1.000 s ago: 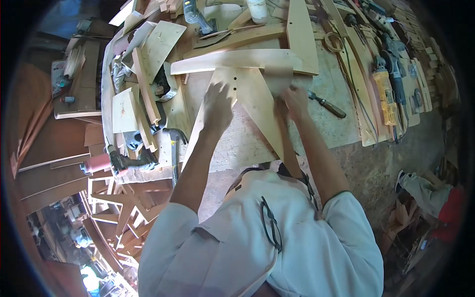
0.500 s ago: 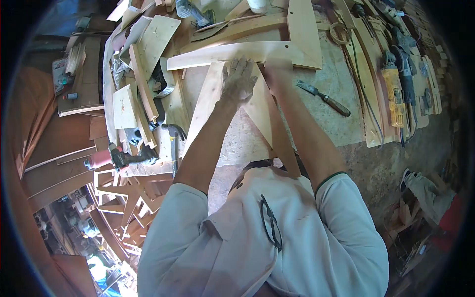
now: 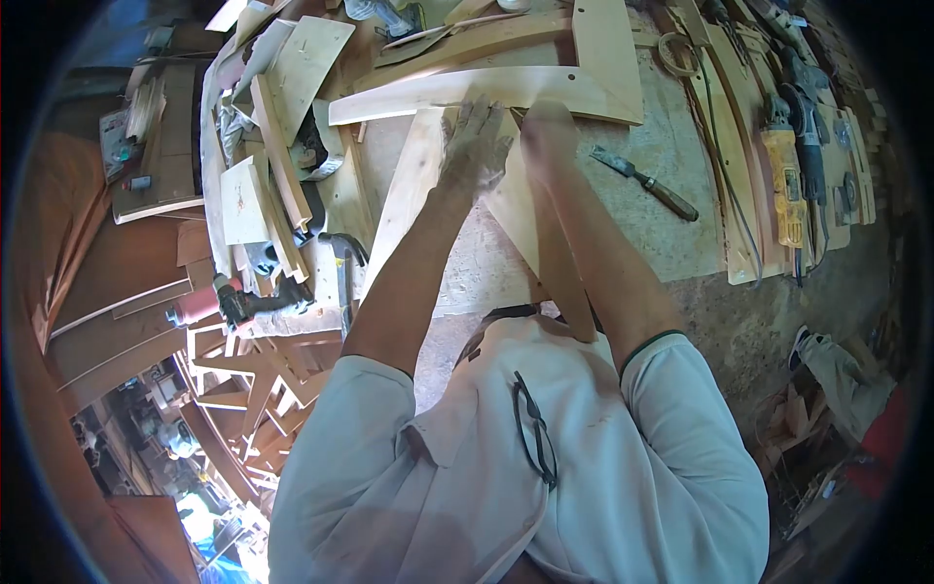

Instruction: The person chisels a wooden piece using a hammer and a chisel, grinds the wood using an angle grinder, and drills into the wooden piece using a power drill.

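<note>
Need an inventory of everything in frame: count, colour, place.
A-shaped wooden piece: 1, pale, beneath left hand
Crosswise board: 1, pale, beyond the hands
Workbench: 1, pale grey, under the work
Chisel-like tool: 1, brown handle, right of the hands
Hammer: 1, dark head, bench's left side
Drill: 1, pink and black, bench's near-left corner
Power tool: 1, yellow, far right
Second power tool: 1, blue-grey, beside the yellow one
Wooden frame parts: several, pale to brown, lower left
Other person: 1, grey and red clothing, right edge
Remaining scraps: too many to count
Shirt: 1, off-white, bottom centre
Left hand: 1, fingers extended, over A-shaped piece
Right hand: 1, blurred, beside it
</note>
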Tool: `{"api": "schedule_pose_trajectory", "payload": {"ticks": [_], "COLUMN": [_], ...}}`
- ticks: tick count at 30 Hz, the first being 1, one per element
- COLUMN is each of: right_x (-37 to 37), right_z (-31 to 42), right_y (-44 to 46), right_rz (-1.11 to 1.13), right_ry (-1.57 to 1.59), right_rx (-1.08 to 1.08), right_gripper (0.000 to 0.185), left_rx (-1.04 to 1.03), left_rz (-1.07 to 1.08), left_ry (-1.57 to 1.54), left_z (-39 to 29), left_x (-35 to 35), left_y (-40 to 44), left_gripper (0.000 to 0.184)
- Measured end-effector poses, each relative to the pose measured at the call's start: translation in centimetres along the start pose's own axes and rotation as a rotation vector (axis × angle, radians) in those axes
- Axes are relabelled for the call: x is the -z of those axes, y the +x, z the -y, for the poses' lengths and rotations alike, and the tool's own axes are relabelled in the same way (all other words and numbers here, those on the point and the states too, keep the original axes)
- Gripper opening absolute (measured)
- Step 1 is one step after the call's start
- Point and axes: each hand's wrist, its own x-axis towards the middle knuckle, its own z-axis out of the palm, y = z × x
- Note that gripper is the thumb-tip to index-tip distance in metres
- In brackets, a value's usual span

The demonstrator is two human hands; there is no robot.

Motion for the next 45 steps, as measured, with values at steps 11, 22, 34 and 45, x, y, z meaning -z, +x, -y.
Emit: {"api": "schedule_pose_trajectory", "payload": {"ticks": [11, 22, 34, 45], "right_x": [0.9, 1.7, -0.9, -2.0], "right_z": [-1.0, 1.9, -0.6, -0.5], "right_y": [0.5, -1.2, -0.2, -0.4], "right_rz": [0.152, 0.212, 0.097, -0.081], "right_ry": [-0.454, -0.278, -0.182, -0.013], "right_rx": [-0.006, 0.050, 0.075, 0.057], "right_gripper": [0.019, 0.025, 0.013, 0.011], "left_rx": [-0.009, -0.059, -0.018, -0.037], "left_rz": [-0.017, -0.155, -0.076, -0.126], "left_ry": [0.002, -0.104, -0.082, -0.009], "left_z": [-0.2, 0.1, 0.3, 0.2], "left_x": [0.0, -0.8, -0.4, -0.9], "left_y": [0.1, -0.2, 0.1, 0.1], "left_gripper": [0.067, 0.068, 0.068, 0.066]}}
